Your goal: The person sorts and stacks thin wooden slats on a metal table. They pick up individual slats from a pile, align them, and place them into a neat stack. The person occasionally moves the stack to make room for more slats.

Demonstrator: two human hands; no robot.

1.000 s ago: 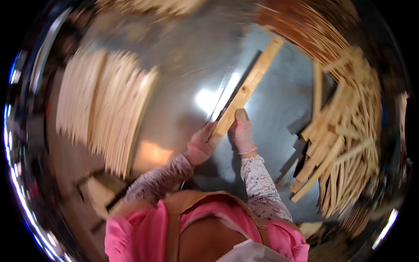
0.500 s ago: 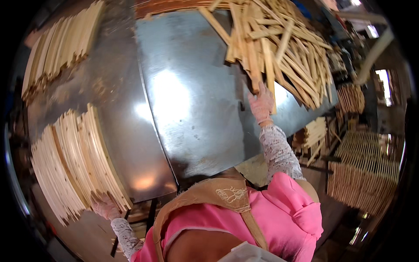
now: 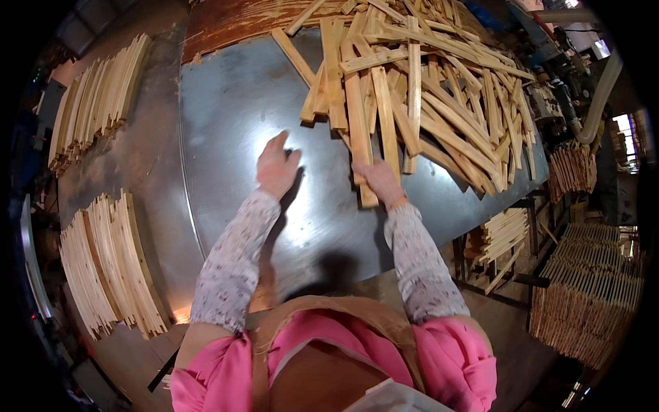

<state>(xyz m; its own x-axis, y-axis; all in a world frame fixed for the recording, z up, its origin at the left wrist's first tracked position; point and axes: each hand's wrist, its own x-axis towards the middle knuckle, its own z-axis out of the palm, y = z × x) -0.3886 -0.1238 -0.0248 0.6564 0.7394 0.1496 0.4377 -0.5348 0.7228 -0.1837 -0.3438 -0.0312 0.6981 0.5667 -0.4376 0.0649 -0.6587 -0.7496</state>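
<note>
My right hand point(image 3: 379, 181), in a pale glove, is closed on the near end of a wooden slat point(image 3: 355, 117) at the left side of a loose pile. The slat's far end still lies among the other slats of the jumbled pile point(image 3: 453, 103). To the left, my left hand point(image 3: 277, 166), gloved as well, hovers over the bare metal tabletop point(image 3: 226, 130) with thumb and fingers apart and nothing in it. Patterned sleeves cover both forearms.
Two stacks of slats stand in rows at the left, a near stack point(image 3: 110, 264) and a far stack point(image 3: 103, 96). Right of the table are bundled slats point(image 3: 590, 288) and a shorter stack point(image 3: 504, 237). Machinery with a pale hose point(image 3: 604, 96) stands at the far right.
My left hand has left the near left stack and swung over the metal tabletop. My right hand has taken hold of a slat and drawn its end toward me.
</note>
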